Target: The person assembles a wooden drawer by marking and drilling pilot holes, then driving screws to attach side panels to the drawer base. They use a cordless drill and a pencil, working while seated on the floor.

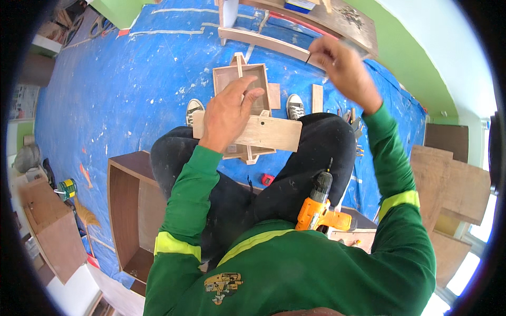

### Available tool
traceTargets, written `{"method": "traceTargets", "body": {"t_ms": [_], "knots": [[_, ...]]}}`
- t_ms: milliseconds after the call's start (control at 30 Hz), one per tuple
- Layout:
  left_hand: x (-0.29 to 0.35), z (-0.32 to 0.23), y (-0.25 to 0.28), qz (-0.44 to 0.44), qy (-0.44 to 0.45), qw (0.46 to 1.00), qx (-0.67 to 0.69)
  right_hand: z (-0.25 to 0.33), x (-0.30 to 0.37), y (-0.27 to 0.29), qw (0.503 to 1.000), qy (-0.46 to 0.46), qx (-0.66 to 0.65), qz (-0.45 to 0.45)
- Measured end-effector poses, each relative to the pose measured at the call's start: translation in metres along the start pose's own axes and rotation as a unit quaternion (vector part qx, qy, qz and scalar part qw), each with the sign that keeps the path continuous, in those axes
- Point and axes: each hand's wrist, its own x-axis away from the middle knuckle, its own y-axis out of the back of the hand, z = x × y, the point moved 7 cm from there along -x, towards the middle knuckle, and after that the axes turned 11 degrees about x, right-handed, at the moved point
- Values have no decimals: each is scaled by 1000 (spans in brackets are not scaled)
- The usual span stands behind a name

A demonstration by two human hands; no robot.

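Observation:
A pale wooden board (269, 132) with a dark round hole or spot lies across my lap, over part of a divided wooden box (261, 68) with a centre bar. My left hand (227, 113) is over the board's left part, thumb and forefinger apart; whether it touches the wood is unclear. Up to the right, my right hand (342, 71) is raised with its fingertips pinched together, slightly blurred. A small dark thing seems to show at the tips, too small to name. An orange cordless drill (316, 210) with a bit fitted rests on my right thigh.
A red tape measure (268, 179) lies between my legs. Hand tools (357, 124) and a wood strip (317, 98) lie beside my right shoe. A brown open cabinet (124, 210) stands at left. A workbench (348, 23) with scattered small bits is ahead. Blue sheeting (132, 79) covers the floor.

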Motion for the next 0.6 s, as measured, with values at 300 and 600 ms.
{"method": "traceTargets", "body": {"t_ms": [300,600], "knots": [[42,-91,-42,37,-121,990,55,57,100,-13,985,-112,-135,1],[62,-94,-8,-66,-89,991,-81,92,173,30,994,-72,-59,-60]]}}
